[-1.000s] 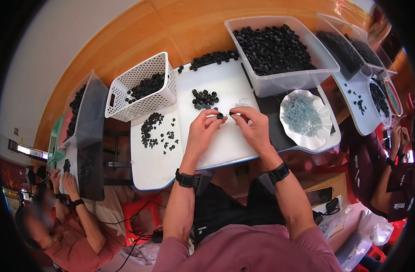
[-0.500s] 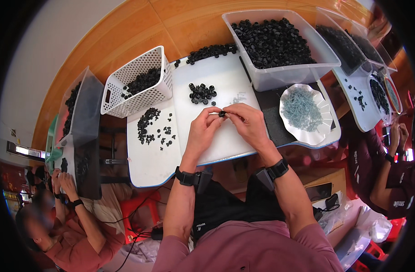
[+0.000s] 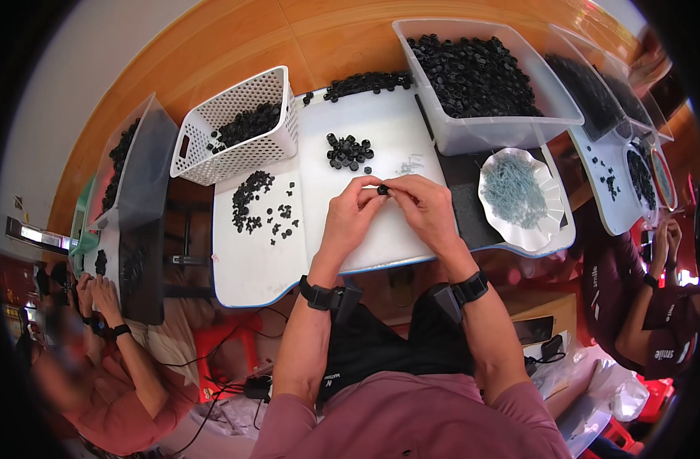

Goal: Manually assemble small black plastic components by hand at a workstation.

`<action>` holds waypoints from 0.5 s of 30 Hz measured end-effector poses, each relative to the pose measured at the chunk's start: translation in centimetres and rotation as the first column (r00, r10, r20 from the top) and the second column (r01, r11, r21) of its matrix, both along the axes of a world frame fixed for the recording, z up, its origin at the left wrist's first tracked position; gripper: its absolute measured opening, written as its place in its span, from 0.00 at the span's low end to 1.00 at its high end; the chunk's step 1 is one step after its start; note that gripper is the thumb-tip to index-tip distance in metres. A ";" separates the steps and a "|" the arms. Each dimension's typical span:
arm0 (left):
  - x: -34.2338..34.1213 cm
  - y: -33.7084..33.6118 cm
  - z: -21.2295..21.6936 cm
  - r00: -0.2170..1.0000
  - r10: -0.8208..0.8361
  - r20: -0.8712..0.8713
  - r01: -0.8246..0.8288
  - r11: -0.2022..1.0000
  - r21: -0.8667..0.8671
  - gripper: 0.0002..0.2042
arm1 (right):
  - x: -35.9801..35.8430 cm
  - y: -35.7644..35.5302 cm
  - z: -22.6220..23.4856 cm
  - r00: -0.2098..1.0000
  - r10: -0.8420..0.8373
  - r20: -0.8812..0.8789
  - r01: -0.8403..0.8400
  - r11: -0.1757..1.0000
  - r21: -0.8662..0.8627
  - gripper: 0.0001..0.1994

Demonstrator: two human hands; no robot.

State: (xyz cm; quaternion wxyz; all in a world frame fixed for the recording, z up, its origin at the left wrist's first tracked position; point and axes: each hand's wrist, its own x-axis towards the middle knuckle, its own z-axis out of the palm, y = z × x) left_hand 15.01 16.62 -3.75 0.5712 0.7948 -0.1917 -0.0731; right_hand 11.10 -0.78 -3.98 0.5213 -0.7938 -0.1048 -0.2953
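Over the front part of the white board (image 3: 342, 249), my left hand (image 3: 351, 216) and my right hand (image 3: 425, 210) meet at the fingertips. Both pinch one small black plastic part (image 3: 383, 190); the fingers cover most of it. Just beyond them lies a cluster of round black plastic caps (image 3: 348, 152), with one loose cap (image 3: 367, 170) nearer my fingers. A few thin metal pins or screws (image 3: 411, 164) are scattered past my right hand. Left of my left hand, smaller black pieces (image 3: 250, 200) are spread over the white surface.
A perforated white basket (image 3: 239, 166) of black parts stands back left. At the back right is a clear bin (image 3: 495, 136) full of black caps. A scalloped white dish (image 3: 550, 222) holds greyish pins or screws. Co-workers' hands (image 3: 97, 294) work at the far left, others at the right.
The whole view has shifted slightly, so the table and bins sit a little differently in the picture. Both hands keep pinching the black part, which has turned slightly between the fingertips.
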 end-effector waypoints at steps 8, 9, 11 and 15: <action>-0.2 0.2 0.3 1.000 -0.001 0.024 -0.001 0.998 0.069 0.15 | -0.3 0.1 0.3 0.994 -0.015 -0.107 0.017 1.000 0.023 0.06; -0.2 0.2 0.4 1.000 -0.001 0.024 -0.001 0.998 0.066 0.15 | -0.2 0.0 0.3 0.996 -0.007 -0.085 0.010 1.000 0.029 0.07; -0.2 0.2 0.5 0.999 -0.011 0.034 0.010 0.999 0.040 0.15 | -0.3 0.0 0.4 0.995 -0.013 -0.100 0.015 1.000 0.024 0.07; -0.2 0.2 0.2 0.999 -0.015 0.029 0.015 1.000 0.015 0.16 | -0.3 0.0 0.4 0.994 -0.019 -0.110 0.023 0.999 0.027 0.07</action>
